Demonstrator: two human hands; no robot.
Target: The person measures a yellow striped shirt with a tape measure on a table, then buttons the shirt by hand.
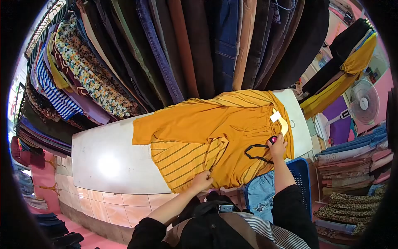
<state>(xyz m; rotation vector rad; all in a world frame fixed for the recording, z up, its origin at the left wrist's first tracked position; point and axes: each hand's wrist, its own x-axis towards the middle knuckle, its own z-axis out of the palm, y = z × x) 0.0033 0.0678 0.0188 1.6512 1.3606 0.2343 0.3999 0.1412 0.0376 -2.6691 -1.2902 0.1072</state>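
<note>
Mustard-yellow clothing (pixel 232 124) lies spread on the white table, with a black-striped yellow piece (pixel 180 159) under and around it. My left hand (pixel 202 181) is closed on the front edge of the striped cloth. At the garment's right end, my right hand (pixel 278 146) holds a small black thing with a round pink face (pixel 273 140). A black cord loop (pixel 255 152) trails from it over the cloth. Just beyond that hand, a cream clothes hanger (pixel 283 124) sits at the garment's upper end beside a white tag (pixel 275 116).
The white table (pixel 110 141) runs across in front of me. Hanging trousers (pixel 190 50) line its far side. A blue basket (pixel 304 182) holding light denim (pixel 261 195) stands at the near right. Folded clothes (pixel 352 162) and a fan (pixel 365 101) are farther right.
</note>
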